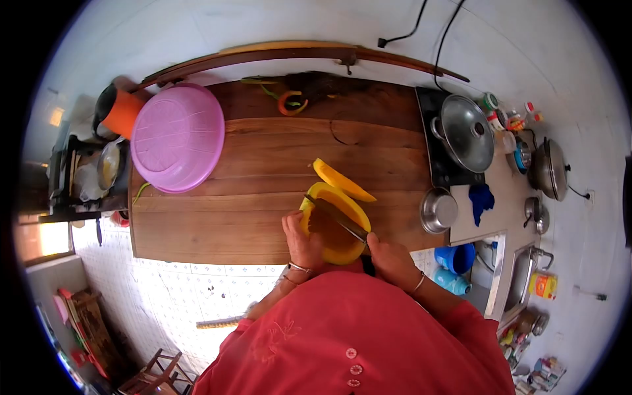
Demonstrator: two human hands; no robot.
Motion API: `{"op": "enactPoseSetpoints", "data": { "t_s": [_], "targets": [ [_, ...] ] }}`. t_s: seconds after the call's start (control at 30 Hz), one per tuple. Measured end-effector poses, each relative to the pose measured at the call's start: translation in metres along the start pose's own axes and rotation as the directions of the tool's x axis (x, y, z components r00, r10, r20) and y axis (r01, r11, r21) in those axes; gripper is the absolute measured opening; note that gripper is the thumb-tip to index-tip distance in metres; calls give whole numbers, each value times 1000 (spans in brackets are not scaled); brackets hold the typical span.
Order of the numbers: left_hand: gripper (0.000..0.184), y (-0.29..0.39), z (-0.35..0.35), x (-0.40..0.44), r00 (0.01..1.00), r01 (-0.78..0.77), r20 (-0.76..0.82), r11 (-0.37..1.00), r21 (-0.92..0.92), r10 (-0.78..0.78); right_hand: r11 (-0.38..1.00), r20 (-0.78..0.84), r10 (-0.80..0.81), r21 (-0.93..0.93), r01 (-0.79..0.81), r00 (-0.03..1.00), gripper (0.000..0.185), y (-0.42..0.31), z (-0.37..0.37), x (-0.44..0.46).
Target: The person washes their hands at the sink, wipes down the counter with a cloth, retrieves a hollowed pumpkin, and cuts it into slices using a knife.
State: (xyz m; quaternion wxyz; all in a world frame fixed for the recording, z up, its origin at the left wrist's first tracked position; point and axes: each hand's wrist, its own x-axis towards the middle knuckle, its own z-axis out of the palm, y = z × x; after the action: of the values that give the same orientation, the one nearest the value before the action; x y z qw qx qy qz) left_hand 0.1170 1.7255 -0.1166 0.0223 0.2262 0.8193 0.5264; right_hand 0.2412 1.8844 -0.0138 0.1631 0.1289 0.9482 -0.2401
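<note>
A hollow, yellow-orange pumpkin piece [357, 209] sits at the front edge of the wooden table, its cut opening facing up. Across that opening lies the dark blade of a knife [338, 218]. My right hand [390, 255] is closed around the knife's handle at the lower right of the pumpkin. On the other side, my left hand [303, 242] grips the pumpkin's left wall, fingers bent near the blade's tip. Just behind rests a loose pumpkin slice [342, 180].
A pink basin [178, 138] lies upside down on the left of the wooden table [263, 168]. Peelings [289, 104] are at the back. On the right stand a lidded pan [466, 133] on a black cooktop and a metal bowl [439, 210].
</note>
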Motion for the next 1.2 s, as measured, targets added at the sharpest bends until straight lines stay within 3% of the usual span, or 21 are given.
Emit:
{"op": "enactPoseSetpoints", "data": {
  "t_s": [0.23, 0.53, 0.77, 0.83, 0.93, 0.97, 1.0, 1.07, 1.2],
  "targets": [
    [48, 5, 6, 6, 999, 25, 46, 1000, -15, -24, 982, 85, 190, -2, -191, 978, 21, 9, -4, -20],
    [49, 17, 14, 18, 997, -23, 76, 1000, -12, 24, 993, 18, 118, -29, -117, 993, 16, 39, 17, -9],
    [46, 21, 19, 24, 995, -65, 74, 998, -5, 65, 985, 100, 163, 38, -168, 982, 17, 59, 30, 9],
    [44, 16, 21, 22, 996, -35, 78, 999, 24, 33, 993, 71, 100, 51, -104, 992, 18, 65, 35, 11],
    [44, 5, 20, 19, 998, -38, 41, 998, 47, 36, 994, 65, 103, -38, -101, 993, 19, 76, 77, 35],
    [45, 1, 15, 20, 998, -67, 26, 996, 51, 66, 997, 60, 79, -28, -77, 995, 19, 83, 89, 41],
    [45, -3, 12, 25, 997, -76, 20, 994, 76, 75, 987, 45, 149, 57, -152, 988, 18, 86, 95, 46],
    [45, -7, 7, 25, 998, -4, 61, 999, 44, 2, 960, 53, 223, 164, -229, 973, 18, 89, 111, 41],
    [45, -38, 8, 16, 995, 102, 14, 995, -16, -102, 981, 45, 169, 87, -172, 985, 20, 96, 99, 44]
  ]
}}
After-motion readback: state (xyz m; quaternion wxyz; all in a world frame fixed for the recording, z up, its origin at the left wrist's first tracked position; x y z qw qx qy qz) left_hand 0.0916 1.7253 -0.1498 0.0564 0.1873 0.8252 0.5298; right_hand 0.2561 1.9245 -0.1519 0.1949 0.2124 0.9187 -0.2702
